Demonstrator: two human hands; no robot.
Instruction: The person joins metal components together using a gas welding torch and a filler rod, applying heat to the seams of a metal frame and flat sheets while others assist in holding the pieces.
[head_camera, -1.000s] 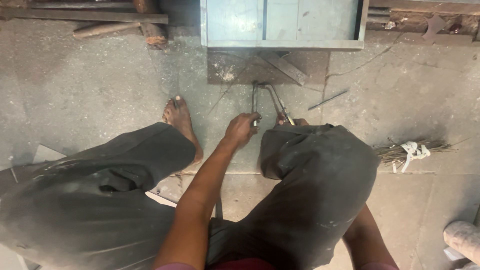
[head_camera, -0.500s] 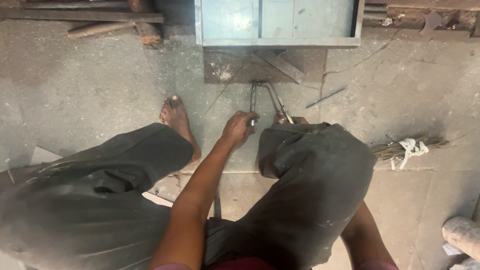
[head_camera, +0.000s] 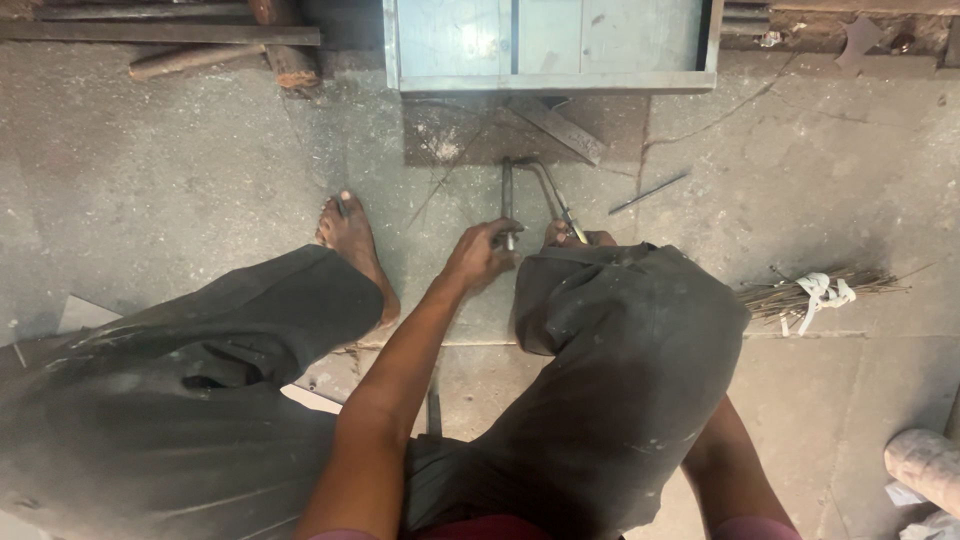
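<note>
I squat on a concrete floor in dark dusty trousers. My left hand (head_camera: 482, 256) reaches out between my knees, and its fingers are closed on one leg of a thin bent metal rod (head_camera: 507, 195) lying on the floor. The rod's other leg (head_camera: 556, 200) runs back toward my right knee (head_camera: 625, 310). A bit of skin (head_camera: 580, 238) shows at that knee's edge; I cannot tell whether it is toes or fingers. My right forearm (head_camera: 725, 470) passes behind the knee, and the right hand is hidden.
My bare left foot (head_camera: 352, 248) rests on the floor left of the hand. A grey metal box (head_camera: 550, 82) stands just beyond the rod, with a flat metal strip (head_camera: 556, 128) below it. A loose thin rod (head_camera: 650, 190), a tied twig bundle (head_camera: 820, 292) and wooden pieces (head_camera: 285, 60) lie around.
The view has shifted slightly. My left hand stays on the bent rod in about the same place.
</note>
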